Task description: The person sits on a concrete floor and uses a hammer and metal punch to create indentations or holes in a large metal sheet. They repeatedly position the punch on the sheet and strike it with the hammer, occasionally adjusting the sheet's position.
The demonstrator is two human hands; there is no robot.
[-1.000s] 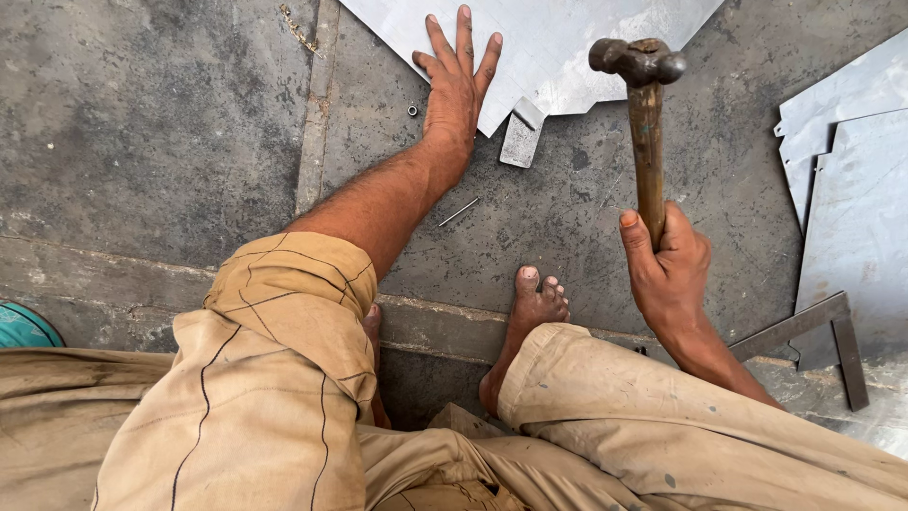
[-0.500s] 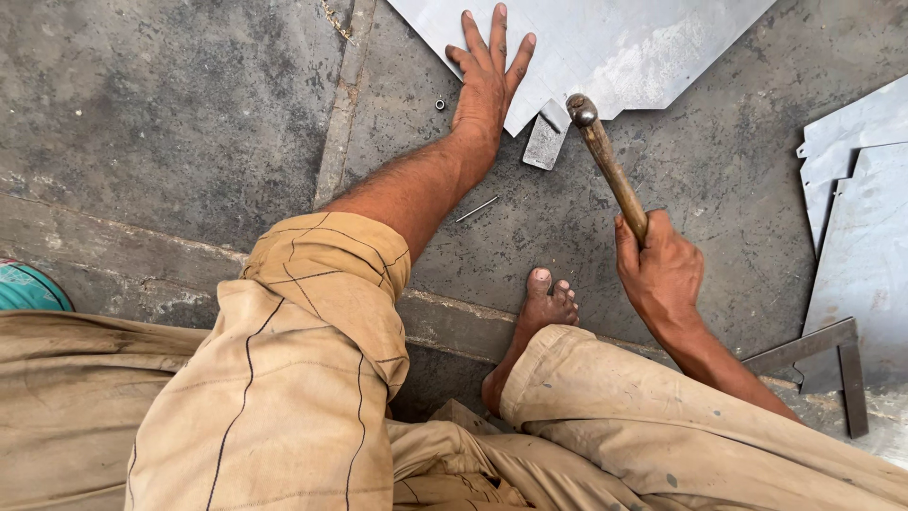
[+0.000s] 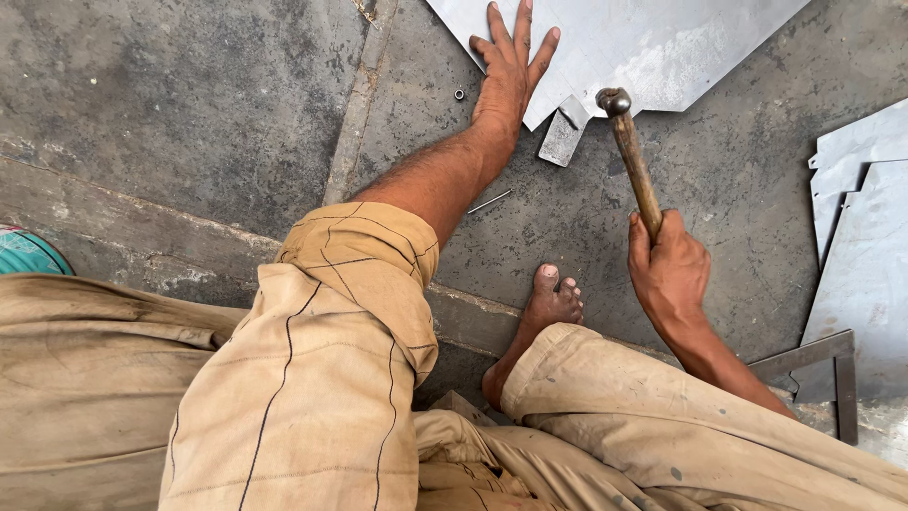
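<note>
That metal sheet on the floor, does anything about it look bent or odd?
Yes. The metal sheet has a small tab at its lower edge that looks folded out of line. The left hand lies flat on the sheet; the right hand holds a hammer beside the tab. A loose nail lies nearby.

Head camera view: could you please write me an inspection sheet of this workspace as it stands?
Surface: grey concrete floor, stained, with a raised seam.
Job's things: metal sheet flat on the floor, a small bent tab at its edge; hammer with wooden handle, its head just above the sheet edge near the tab.
Clutter: nail and small ring on the floor; more sheet pieces; steel square.
Hands: left hand spread flat on the sheet; right hand gripping the hammer handle.
Cables: nothing seen.
Surroundings: bare foot, tan clothing, teal object at the left edge.
</note>
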